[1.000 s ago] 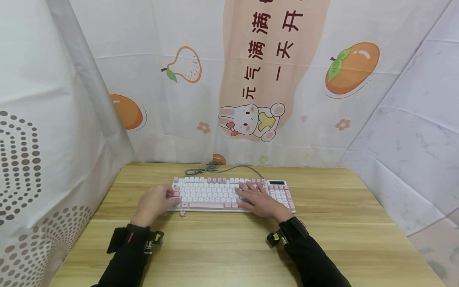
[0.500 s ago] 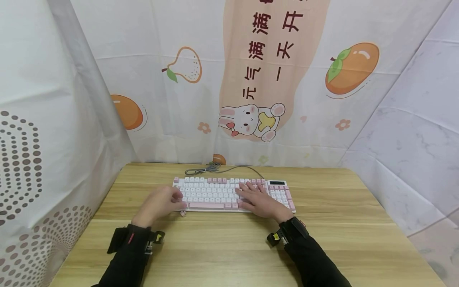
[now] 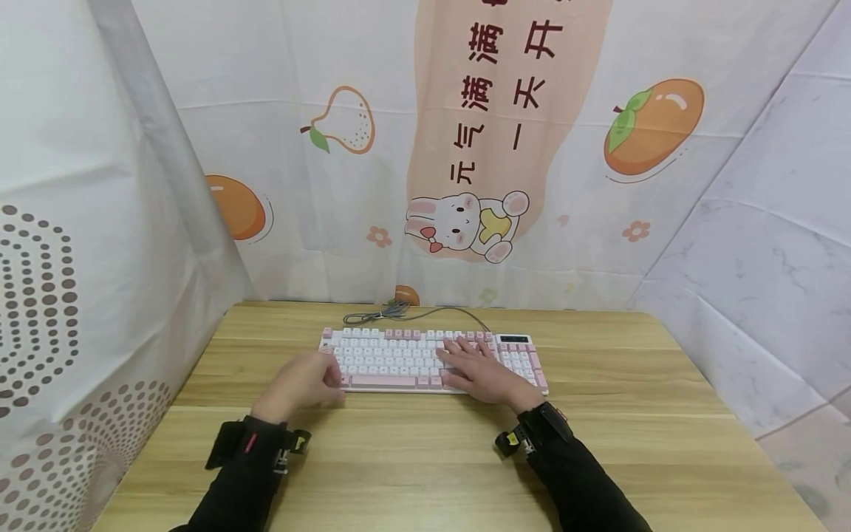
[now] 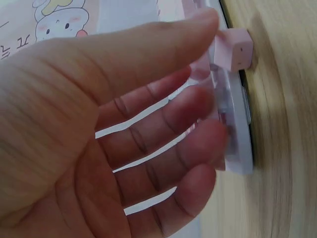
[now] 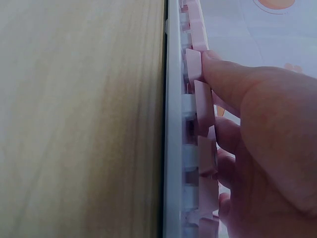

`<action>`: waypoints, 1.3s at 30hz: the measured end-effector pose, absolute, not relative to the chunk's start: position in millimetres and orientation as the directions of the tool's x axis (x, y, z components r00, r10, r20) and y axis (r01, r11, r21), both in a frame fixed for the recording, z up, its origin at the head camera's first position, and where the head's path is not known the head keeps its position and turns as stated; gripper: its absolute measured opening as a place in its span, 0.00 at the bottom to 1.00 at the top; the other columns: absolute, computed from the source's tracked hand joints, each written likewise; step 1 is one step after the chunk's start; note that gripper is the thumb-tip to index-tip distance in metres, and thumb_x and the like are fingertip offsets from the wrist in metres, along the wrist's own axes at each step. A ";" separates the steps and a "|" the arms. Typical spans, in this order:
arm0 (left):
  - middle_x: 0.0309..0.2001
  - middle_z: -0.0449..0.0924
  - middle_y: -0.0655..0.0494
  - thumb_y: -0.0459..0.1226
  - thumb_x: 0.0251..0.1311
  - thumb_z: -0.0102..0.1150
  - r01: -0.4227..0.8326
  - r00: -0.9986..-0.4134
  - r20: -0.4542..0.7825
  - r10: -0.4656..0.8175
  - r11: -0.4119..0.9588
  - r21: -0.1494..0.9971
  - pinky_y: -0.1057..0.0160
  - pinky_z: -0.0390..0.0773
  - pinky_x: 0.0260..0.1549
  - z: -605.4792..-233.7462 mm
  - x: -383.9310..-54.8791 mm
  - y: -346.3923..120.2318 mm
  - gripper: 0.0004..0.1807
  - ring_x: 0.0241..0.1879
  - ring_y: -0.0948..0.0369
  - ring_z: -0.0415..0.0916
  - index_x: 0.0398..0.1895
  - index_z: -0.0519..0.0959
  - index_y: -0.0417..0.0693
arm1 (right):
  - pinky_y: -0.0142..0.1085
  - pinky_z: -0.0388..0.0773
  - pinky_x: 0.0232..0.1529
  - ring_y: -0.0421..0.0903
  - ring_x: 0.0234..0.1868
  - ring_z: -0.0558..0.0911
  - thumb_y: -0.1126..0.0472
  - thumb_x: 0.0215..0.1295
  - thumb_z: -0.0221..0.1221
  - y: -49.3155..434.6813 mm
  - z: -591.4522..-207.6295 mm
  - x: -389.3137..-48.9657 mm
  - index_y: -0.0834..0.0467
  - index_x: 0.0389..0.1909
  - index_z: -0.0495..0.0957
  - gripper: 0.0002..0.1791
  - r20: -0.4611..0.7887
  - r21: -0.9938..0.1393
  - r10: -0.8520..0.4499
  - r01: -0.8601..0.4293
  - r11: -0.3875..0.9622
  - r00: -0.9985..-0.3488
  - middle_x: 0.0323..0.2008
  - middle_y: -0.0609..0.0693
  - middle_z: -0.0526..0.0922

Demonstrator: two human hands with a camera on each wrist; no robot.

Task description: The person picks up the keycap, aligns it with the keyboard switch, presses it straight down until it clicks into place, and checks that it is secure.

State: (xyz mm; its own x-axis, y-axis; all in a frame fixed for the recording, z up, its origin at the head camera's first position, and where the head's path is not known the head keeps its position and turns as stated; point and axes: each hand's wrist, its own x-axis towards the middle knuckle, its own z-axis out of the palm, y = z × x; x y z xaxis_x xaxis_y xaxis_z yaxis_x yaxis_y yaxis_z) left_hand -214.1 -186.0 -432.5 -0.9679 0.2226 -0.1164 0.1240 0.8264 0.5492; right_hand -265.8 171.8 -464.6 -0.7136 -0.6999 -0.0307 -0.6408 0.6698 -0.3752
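A white and pink keyboard (image 3: pixel 385 362) lies on the wooden table. Beside its front edge, near the left corner, a loose pink keycap (image 4: pixel 235 49) shows in the left wrist view; in the head view the hand hides it. My left hand (image 3: pixel 302 384) is over that corner, its thumb tip right by the keycap, perhaps touching it. The other fingers (image 4: pixel 198 144) are bent loosely, with a gap between them and the thumb. My right hand (image 3: pixel 482 372) rests on the keyboard's right part with its fingers spread, and its thumb (image 5: pixel 225 72) lies against the front-row keys.
Behind the keyboard lies its grey cable (image 3: pixel 379 314), part of it bundled. A printed curtain (image 3: pixel 299 222) hangs at the table's back edge, and more cloth hangs at both sides. Bare wood (image 3: pixel 412 458) stretches in front of the keyboard.
My left hand has moved from the keyboard's left edge slightly right and toward me, now covering the loose keycap in the head view. The right hand has stayed in place.
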 end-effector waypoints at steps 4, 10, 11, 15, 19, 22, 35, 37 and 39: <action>0.26 0.78 0.61 0.34 0.45 0.81 0.154 -0.966 -0.098 0.241 0.833 0.531 0.58 0.75 0.33 -432.1 -211.7 -183.7 0.11 0.28 0.60 0.73 0.26 0.83 0.52 | 0.63 0.32 0.75 0.61 0.79 0.45 0.45 0.81 0.46 172.6 -465.9 -266.2 0.56 0.78 0.59 0.32 -0.028 -0.382 -0.700 -0.640 0.667 -0.713 0.79 0.59 0.52; 0.27 0.79 0.62 0.32 0.48 0.78 0.161 -0.961 -0.116 0.253 0.846 0.509 0.55 0.77 0.36 -429.4 -208.9 -180.6 0.09 0.29 0.61 0.74 0.27 0.85 0.51 | 0.63 0.32 0.75 0.61 0.79 0.45 0.45 0.81 0.46 172.9 -466.5 -266.4 0.56 0.78 0.59 0.32 -0.030 -0.390 -0.696 -0.633 0.669 -0.717 0.79 0.59 0.53; 0.28 0.80 0.62 0.32 0.48 0.78 0.156 -0.959 -0.126 0.253 0.846 0.509 0.55 0.78 0.37 -428.9 -208.5 -180.1 0.08 0.30 0.61 0.74 0.27 0.86 0.51 | 0.63 0.32 0.75 0.62 0.79 0.45 0.45 0.81 0.46 172.8 -466.6 -266.4 0.56 0.78 0.59 0.32 -0.030 -0.390 -0.696 -0.633 0.669 -0.717 0.79 0.59 0.53; 0.28 0.82 0.61 0.30 0.48 0.77 0.163 -0.950 -0.148 0.274 0.843 0.513 0.53 0.79 0.39 -427.5 -207.0 -178.9 0.09 0.30 0.61 0.74 0.30 0.87 0.50 | 0.63 0.32 0.75 0.61 0.79 0.45 0.45 0.81 0.45 172.6 -466.8 -266.3 0.55 0.78 0.59 0.32 -0.032 -0.388 -0.694 -0.631 0.672 -0.719 0.79 0.59 0.53; 0.25 0.80 0.62 0.28 0.46 0.77 0.201 -0.933 -0.160 0.322 0.835 0.512 0.55 0.77 0.37 -426.8 -207.0 -177.2 0.10 0.28 0.60 0.73 0.26 0.87 0.50 | 0.63 0.32 0.75 0.62 0.79 0.45 0.45 0.81 0.46 172.7 -466.7 -266.3 0.55 0.78 0.59 0.32 -0.032 -0.389 -0.693 -0.630 0.672 -0.720 0.79 0.59 0.53; 0.25 0.80 0.62 0.28 0.45 0.77 0.196 -0.926 -0.182 0.330 0.835 0.514 0.56 0.77 0.36 -426.0 -206.7 -175.6 0.10 0.28 0.61 0.73 0.26 0.86 0.51 | 0.63 0.32 0.75 0.62 0.79 0.45 0.45 0.81 0.46 172.9 -466.0 -266.0 0.56 0.78 0.59 0.32 -0.032 -0.391 -0.696 -0.632 0.669 -0.718 0.79 0.59 0.52; 0.25 0.79 0.62 0.28 0.45 0.78 0.210 -0.921 -0.186 0.343 0.838 0.503 0.57 0.76 0.34 -427.0 -204.9 -173.5 0.11 0.28 0.60 0.73 0.27 0.87 0.52 | 0.63 0.32 0.75 0.61 0.79 0.45 0.45 0.81 0.45 172.6 -465.8 -265.8 0.55 0.78 0.59 0.32 -0.030 -0.383 -0.697 -0.636 0.670 -0.716 0.79 0.59 0.52; 0.24 0.79 0.62 0.27 0.45 0.78 0.211 -0.921 -0.186 0.344 0.837 0.505 0.57 0.75 0.34 -427.4 -204.9 -173.4 0.11 0.28 0.60 0.72 0.27 0.87 0.51 | 0.63 0.33 0.75 0.61 0.79 0.45 0.45 0.81 0.45 172.8 -466.1 -265.9 0.55 0.79 0.59 0.32 -0.030 -0.380 -0.698 -0.637 0.670 -0.716 0.79 0.59 0.52; 0.24 0.79 0.62 0.27 0.46 0.78 0.211 -0.920 -0.185 0.344 0.836 0.507 0.57 0.75 0.34 -428.1 -205.1 -173.3 0.11 0.28 0.60 0.73 0.27 0.86 0.51 | 0.63 0.33 0.75 0.61 0.79 0.45 0.45 0.81 0.45 172.7 -466.0 -266.0 0.55 0.79 0.59 0.32 -0.030 -0.380 -0.698 -0.638 0.670 -0.715 0.79 0.59 0.52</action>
